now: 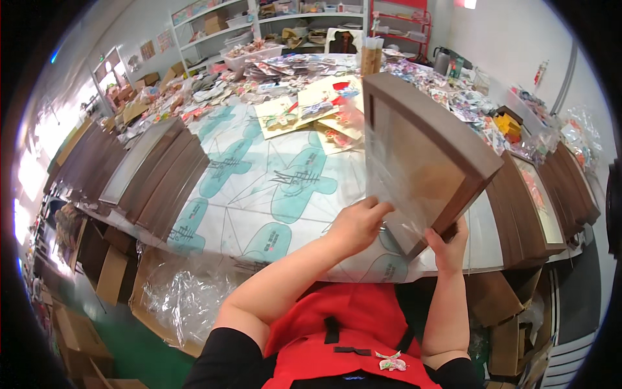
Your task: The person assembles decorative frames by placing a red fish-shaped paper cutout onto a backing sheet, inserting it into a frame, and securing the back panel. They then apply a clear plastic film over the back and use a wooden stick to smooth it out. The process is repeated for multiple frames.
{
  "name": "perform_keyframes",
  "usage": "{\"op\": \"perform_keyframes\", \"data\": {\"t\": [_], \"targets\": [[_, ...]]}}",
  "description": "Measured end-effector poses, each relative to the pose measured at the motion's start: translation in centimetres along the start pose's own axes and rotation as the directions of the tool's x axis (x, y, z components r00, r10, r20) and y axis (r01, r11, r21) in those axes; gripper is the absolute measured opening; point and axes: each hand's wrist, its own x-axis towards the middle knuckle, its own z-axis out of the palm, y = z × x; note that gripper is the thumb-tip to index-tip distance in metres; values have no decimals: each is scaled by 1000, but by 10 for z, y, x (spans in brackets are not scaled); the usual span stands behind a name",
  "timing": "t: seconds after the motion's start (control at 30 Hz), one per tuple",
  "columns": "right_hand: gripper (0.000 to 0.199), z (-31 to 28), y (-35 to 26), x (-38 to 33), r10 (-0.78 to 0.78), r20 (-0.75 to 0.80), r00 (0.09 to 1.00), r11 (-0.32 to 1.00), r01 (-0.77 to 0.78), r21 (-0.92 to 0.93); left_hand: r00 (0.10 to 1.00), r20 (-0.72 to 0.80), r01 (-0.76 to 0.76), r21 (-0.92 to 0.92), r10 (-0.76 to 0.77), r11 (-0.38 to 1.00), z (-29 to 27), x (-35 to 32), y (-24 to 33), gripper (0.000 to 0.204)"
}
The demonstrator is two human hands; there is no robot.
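Note:
A deep brown picture frame (447, 120) stands tilted on edge at the right of the table, its glazed front turned to the left. My right hand (450, 245) grips its lower near corner, with the thumb on the front side. My left hand (363, 223) is closed at the lower part of the front, its fingertips pinching clear plastic film (396, 206) that wrinkles over the glass. Behind the frame's left edge lie several cream cards (278, 118) with coloured decorations, overlapping on the table sheet.
Brown frames stand in rows at the left (159, 178) and right (518, 207) of the table (259, 207). Packaged pieces (291, 67) heap along its far side. Below the near edge, a cardboard box (146, 305) holds crumpled clear film (188, 292). Shelves (214, 29) line the back.

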Motion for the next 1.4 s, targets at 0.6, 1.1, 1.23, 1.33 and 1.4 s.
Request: {"op": "perform_keyframes", "data": {"t": [0.6,1.1,1.23,1.33,1.4], "targets": [[49,-15,-1,44,128,-432,893,949,16,314,915,29,377,293,-403,879,-64,-198,-43,3],[58,38,1,9,-338,-63,939,867,284,-409,308,-434,925,346,-847,159,-242,-387,-105,68],[64,77,14,-6,-384,320,866,684,500,-532,426,-663,880,462,-616,112,-219,-342,-88,59],[64,104,24,-6,-462,607,646,424,762,-489,275,-471,887,461,-838,32,-202,-340,-88,48],[57,117,33,-15,-436,672,599,333,801,-498,482,-662,875,398,-575,275,-188,-345,-92,45]]}}
